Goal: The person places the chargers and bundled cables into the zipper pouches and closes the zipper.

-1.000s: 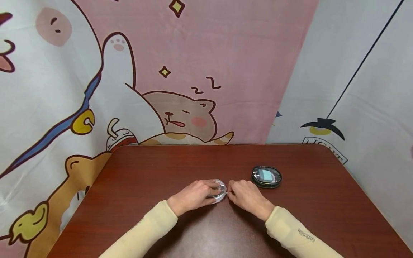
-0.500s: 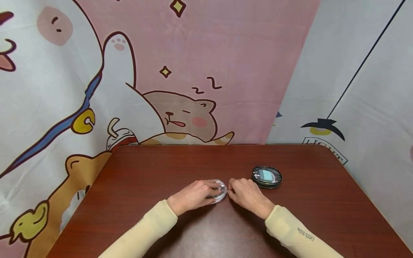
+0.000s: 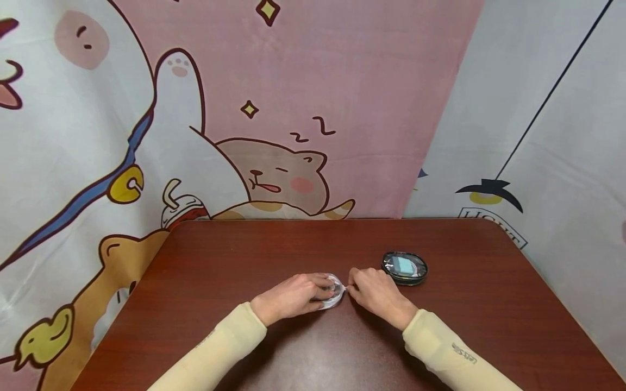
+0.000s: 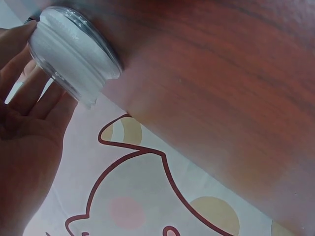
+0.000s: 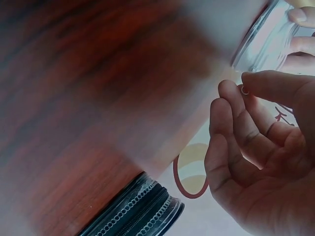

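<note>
A small clear oval zip pouch with white edging lies on the table between the two hands. My left hand grips it from the left, thumb on the near side and fingers over its top. In the left wrist view the white zipper band of the pouch runs around its side. At the pouch's right end, my right hand pinches the small zipper pull between thumb and index finger; its other fingers are curled. Most of the pull is hidden by the fingertips.
A second clear oval pouch with black trim, a light-blue item inside, stands just behind and right of my right hand. The brown table reaches back to a cartoon-printed curtain.
My right hand has shifted slightly right and away from me, with the pouch's right end now drawn to a point toward it. The left hand keeps its hold almost unmoved.
</note>
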`<state>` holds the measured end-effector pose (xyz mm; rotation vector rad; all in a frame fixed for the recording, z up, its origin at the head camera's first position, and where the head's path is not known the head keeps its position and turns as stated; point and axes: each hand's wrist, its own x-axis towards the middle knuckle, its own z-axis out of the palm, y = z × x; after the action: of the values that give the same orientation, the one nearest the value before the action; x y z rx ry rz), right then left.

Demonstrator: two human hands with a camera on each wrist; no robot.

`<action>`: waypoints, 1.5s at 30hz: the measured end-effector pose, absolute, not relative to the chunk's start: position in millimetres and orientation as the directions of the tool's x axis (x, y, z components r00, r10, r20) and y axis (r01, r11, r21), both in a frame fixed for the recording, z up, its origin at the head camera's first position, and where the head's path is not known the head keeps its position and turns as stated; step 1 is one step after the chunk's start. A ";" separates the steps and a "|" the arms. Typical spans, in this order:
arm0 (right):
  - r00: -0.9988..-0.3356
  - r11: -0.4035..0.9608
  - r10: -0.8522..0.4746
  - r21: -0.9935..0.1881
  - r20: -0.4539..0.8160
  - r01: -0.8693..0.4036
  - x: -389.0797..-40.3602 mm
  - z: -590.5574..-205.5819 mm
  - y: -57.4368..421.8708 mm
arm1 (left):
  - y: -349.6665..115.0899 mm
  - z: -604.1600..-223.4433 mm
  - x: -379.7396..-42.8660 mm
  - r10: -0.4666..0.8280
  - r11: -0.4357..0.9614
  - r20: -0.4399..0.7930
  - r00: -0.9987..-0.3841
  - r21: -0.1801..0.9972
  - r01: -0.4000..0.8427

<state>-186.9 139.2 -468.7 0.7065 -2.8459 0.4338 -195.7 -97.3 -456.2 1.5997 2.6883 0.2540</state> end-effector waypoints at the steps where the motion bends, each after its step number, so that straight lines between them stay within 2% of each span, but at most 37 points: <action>1: -0.871 0.844 -0.429 -0.236 0.240 -0.481 -187.2 -468.8 139.2 | -97.5 -455.7 -195.7 0.874 0.466 0.077 -0.480 0.146 0.872; 13: -0.842 0.831 -0.455 -0.201 0.291 -0.519 -193.4 -470.7 139.2 | -99.8 -456.8 -198.2 0.889 0.437 0.075 -0.453 0.162 0.885; 27: -0.855 0.836 -0.447 -0.218 0.263 -0.504 -203.5 -467.9 132.3 | -101.2 -458.9 -200.7 0.876 0.461 0.046 -0.480 0.207 0.863; 45: -0.869 0.836 -0.442 -0.249 0.223 -0.489 -217.0 -475.6 124.3 | -103.2 -458.8 -203.1 0.898 0.411 0.068 -0.435 0.224 0.884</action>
<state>-217.0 124.3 -475.6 0.7295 -2.8586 0.4507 -203.1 -103.2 -458.8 1.6351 2.5856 0.3501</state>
